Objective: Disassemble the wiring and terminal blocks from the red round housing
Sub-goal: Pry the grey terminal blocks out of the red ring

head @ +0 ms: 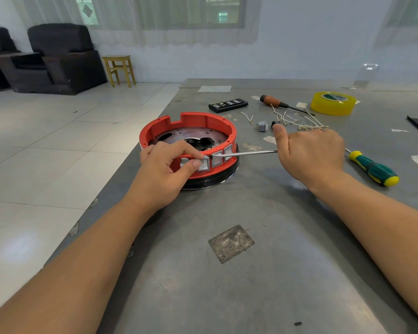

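The red round housing point(193, 124) lies on the grey table point(251, 261) near its left edge, with three grey switch blocks point(216, 160) set in its near wall. My left hand point(165, 169) pinches the leftmost block between thumb and forefinger. My right hand point(309, 153) grips a screwdriver whose metal shaft point(246, 153) points left, its tip at the top edge of the blocks. Its black handle end shows above my thumb. One removed grey block point(261, 126) and several loose white wires point(297, 120) lie on the table behind my right hand.
A green and yellow screwdriver point(372, 168) lies right of my right hand. Farther back are an orange-handled screwdriver point(275, 102), a yellow tape roll point(333, 103) and a black bit case point(228, 105). Off the table's left edge is tiled floor with a stool and armchairs.
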A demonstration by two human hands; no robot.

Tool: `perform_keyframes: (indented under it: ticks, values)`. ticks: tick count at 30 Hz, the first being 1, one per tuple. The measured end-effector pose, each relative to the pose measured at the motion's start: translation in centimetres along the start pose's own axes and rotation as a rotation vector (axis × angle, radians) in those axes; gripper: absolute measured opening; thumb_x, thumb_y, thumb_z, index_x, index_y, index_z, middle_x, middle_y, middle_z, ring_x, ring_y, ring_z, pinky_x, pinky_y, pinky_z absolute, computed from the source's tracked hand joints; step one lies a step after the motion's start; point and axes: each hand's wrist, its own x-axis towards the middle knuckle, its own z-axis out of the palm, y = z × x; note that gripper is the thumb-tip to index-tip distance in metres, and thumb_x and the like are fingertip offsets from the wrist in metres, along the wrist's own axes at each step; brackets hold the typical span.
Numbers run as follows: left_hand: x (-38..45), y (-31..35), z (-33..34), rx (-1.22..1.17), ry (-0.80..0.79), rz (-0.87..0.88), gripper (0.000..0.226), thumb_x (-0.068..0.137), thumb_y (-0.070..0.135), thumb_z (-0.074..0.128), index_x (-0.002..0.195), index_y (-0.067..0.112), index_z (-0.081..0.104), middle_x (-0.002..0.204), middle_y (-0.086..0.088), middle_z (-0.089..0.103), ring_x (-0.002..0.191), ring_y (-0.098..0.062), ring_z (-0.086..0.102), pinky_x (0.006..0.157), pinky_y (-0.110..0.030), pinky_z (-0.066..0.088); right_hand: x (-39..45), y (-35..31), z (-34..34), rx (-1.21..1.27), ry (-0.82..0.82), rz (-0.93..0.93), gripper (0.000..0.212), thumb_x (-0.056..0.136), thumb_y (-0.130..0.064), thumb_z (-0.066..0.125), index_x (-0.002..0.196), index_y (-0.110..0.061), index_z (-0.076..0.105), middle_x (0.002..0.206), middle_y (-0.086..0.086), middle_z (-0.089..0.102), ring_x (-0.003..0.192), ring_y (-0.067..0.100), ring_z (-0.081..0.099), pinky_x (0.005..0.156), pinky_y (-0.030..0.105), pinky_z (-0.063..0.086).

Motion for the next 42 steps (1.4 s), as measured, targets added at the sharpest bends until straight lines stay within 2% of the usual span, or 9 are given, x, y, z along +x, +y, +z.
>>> perform_keyframes:
  ticks: [6,12,17,19,26,28,32,38,42]
  values:
    - [0.2,0.0,0.0,0.023,-0.049,-0.068,0.028,0.101,0.034,0.067,0.096,0.061,0.059,0.114,0.003,0.065,0.118,-0.023,0.049,0.103,-0.034,0.028,0.2,0.1,0.9,0.04,-0.047,-0.027,0.069,0.109,-0.048,0.018,0.047,-0.02,0.028,0.046,0.001,0.035,0.051,0.03,0.042,0.068,0.037,0.031]
    - [0.1,0.2,-0.2,-0.013,-0.081,-0.106,0.025,0.102,0.033,0.065,0.096,0.057,0.06,0.121,0.003,0.06,0.116,-0.013,0.037,0.102,-0.034,0.027,1.4,-0.4,2.2,0.153,-0.098,-0.058,0.068,0.109,-0.045,0.023,0.048,-0.018,0.033,0.046,-0.003,0.03,0.057,0.029,0.04,0.078,0.043,0.037]
    - [0.0,0.7,-0.3,-0.051,-0.098,-0.09,0.037,0.102,0.028,0.065,0.092,0.062,0.057,0.112,0.018,0.054,0.101,-0.001,0.028,0.103,-0.039,0.03,3.1,-1.1,3.8,0.241,-0.098,-0.111,0.066,0.11,-0.039,0.024,0.057,-0.012,0.051,0.054,0.012,0.05,0.062,0.032,0.045,0.082,0.045,0.039]
    - [0.0,0.8,-0.3,-0.056,-0.102,-0.083,0.033,0.102,0.026,0.065,0.092,0.056,0.057,0.11,0.021,0.051,0.099,0.0,0.028,0.104,-0.039,0.029,3.7,-1.3,4.5,0.286,-0.087,-0.135,0.065,0.108,-0.041,0.021,0.056,-0.013,0.048,0.052,0.009,0.046,0.06,0.031,0.042,0.078,0.042,0.035]
    - [-0.1,0.8,-0.3,-0.068,-0.124,-0.119,0.023,0.103,0.033,0.061,0.095,0.054,0.057,0.113,0.023,0.051,0.119,-0.012,0.032,0.108,-0.041,0.033,4.6,-1.8,6.3,0.365,-0.167,-0.175,0.078,0.106,-0.044,0.014,0.057,-0.003,0.058,0.048,-0.004,0.034,0.058,0.03,0.041,0.075,0.037,0.029]
    - [-0.1,0.7,-0.3,-0.067,-0.108,-0.108,0.023,0.103,0.033,0.062,0.095,0.054,0.057,0.113,0.024,0.051,0.115,-0.005,0.033,0.11,-0.042,0.033,4.4,-1.9,6.4,0.382,-0.164,-0.165,0.076,0.107,-0.043,0.016,0.059,-0.004,0.06,0.049,-0.006,0.034,0.058,0.028,0.041,0.076,0.038,0.03]
    - [-0.2,0.5,-0.3,-0.065,-0.097,-0.06,0.015,0.1,0.042,0.06,0.095,0.055,0.056,0.109,0.029,0.052,0.111,0.029,0.026,0.112,-0.046,0.031,3.5,-1.5,5.8,0.381,-0.158,-0.128,0.075,0.107,-0.044,0.018,0.06,-0.006,0.062,0.052,0.002,0.044,0.061,0.029,0.043,0.078,0.04,0.036]
    - [-0.3,0.7,-0.3,-0.041,-0.098,-0.04,0.013,0.093,0.049,0.051,0.101,0.058,0.056,0.11,0.035,0.051,0.107,0.014,0.032,0.113,-0.039,0.025,1.3,-0.2,3.4,0.285,-0.14,-0.032,0.069,0.106,-0.051,0.013,0.047,-0.021,0.032,0.052,0.002,0.04,0.061,0.029,0.038,0.072,0.039,0.029]
    - [-0.3,0.6,-0.2,-0.042,-0.087,-0.057,0.017,0.092,0.05,0.051,0.106,0.059,0.057,0.108,0.038,0.052,0.111,0.003,0.032,0.111,-0.036,0.023,-0.9,0.8,1.8,0.174,-0.266,0.09,0.08,0.094,-0.073,-0.002,0.06,-0.02,0.047,0.054,0.0,0.044,0.061,0.032,0.047,0.063,0.037,0.028]
